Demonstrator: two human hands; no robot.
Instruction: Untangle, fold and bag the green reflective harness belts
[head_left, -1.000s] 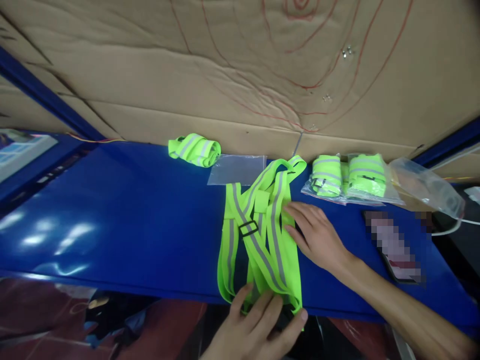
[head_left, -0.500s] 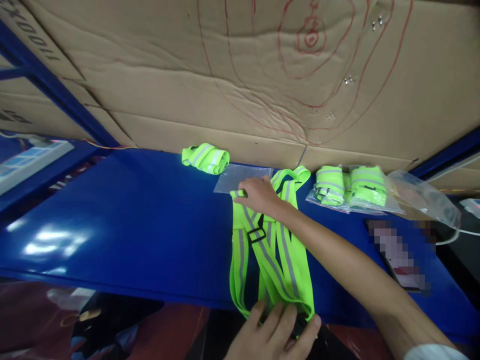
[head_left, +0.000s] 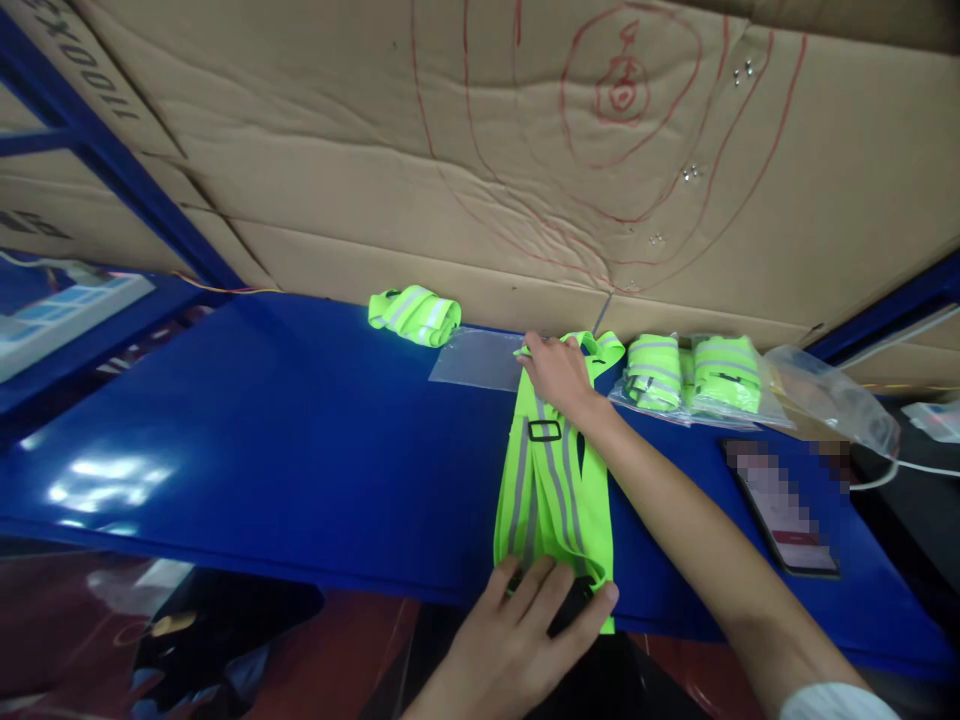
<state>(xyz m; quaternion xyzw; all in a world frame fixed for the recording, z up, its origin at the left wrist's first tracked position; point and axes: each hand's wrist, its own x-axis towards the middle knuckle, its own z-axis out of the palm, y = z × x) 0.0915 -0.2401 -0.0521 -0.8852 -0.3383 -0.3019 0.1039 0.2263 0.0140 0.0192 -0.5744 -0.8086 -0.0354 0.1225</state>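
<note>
A neon yellow-green reflective vest (head_left: 551, 490), made of elastic straps with grey stripes, lies lengthwise over the blue table's front part. A black slider buckle (head_left: 544, 431) shows on it. My right hand (head_left: 556, 378) is closed on the far end of the straps, a short strap end poking out by its fingertips. At the near end, by the table's front edge, my left hand (head_left: 525, 625) has its fingers curled over the loops. Part of a black piece shows under those fingers. A flat clear plastic bag (head_left: 476, 360) lies just left of my right hand.
A rolled reflective vest (head_left: 416, 315) lies behind on the left. Several bagged ones (head_left: 724, 372) sit at the back right, near a crumpled clear bag (head_left: 832, 400). A phone (head_left: 780, 510) lies right of my forearm. Cardboard (head_left: 337, 150) walls the back.
My right hand has moved right, bringing the straps' left side in, so the vest lies narrower and straighter. My left hand has shifted slightly up with the near end.
</note>
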